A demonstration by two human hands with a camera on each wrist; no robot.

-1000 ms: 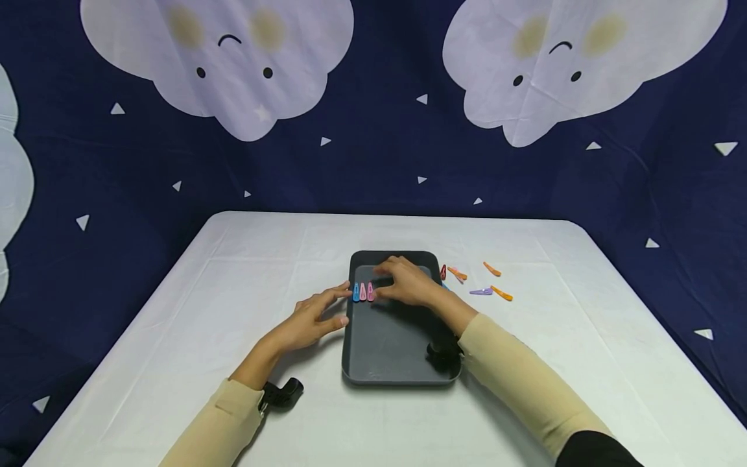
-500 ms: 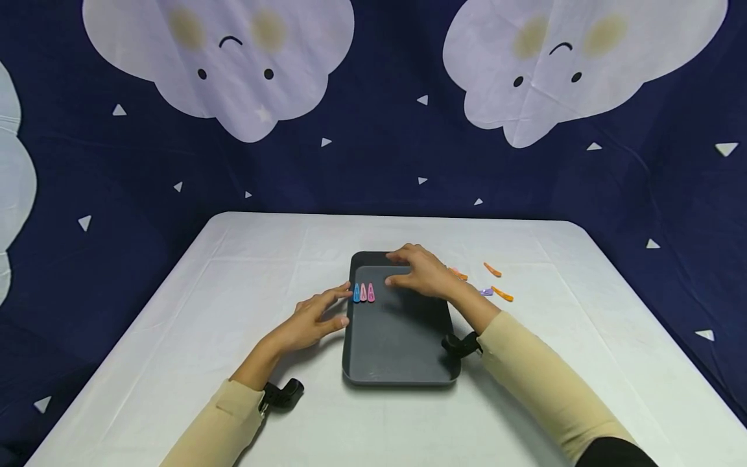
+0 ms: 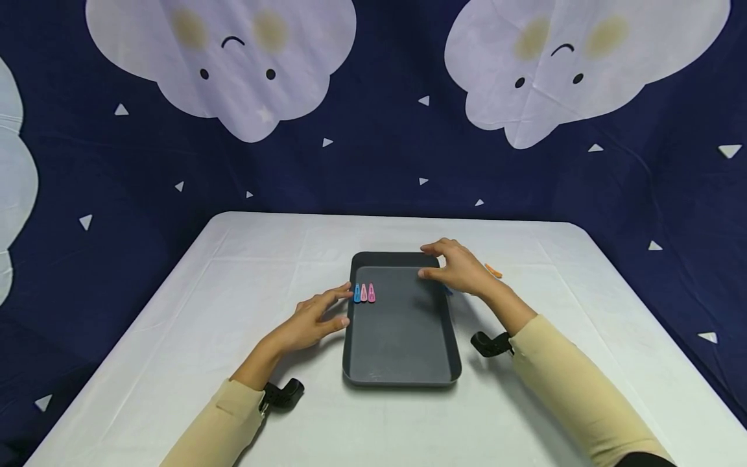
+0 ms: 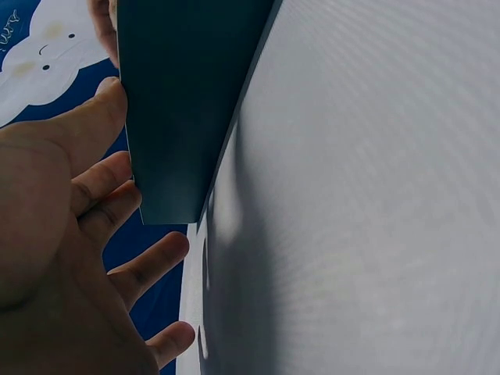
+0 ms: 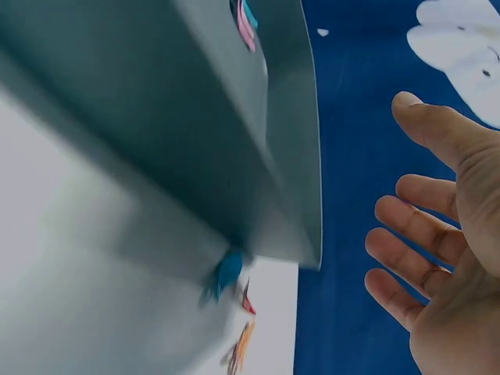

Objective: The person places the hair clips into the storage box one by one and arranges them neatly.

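shifted since the head frame of one second ago: the right hand [image 3: 458,267], from beside the deeper-pink clip [image 3: 371,293] to the rim of the dark grey tray [image 3: 403,344], between one and two o'clock. that clip rests at ten o'clock in the tray, its place unchanged, in a row with a light-pink clip [image 3: 364,293] and a blue clip [image 3: 357,293], narrow ends toward twelve; the blue one lies nearest the wall. no fingers touch the row now, so the deeper-pink clip is judged fully placed. outside the tray, a second blue clip [image 3: 448,291] lies just beside the wall at two o'clock, partly hidden by the right hand; an orange clip [image 3: 493,270] lies farther out on the same bearing. the right wrist view adds a blurred red clip [image 5: 248,303]. other clips may be masked by the forearm [image 3: 508,305]; their number cannot be told. right fingers: released, parted from the thumb, nothing held. left hand [image 3: 309,319]: unmoved at nine o'clock, fingers likewise released, tips at the rim, perhaps steadying it. white-covered tabletop [image 3: 262,259] beneath; navy backdrop [image 3: 379,162] toward twelve.
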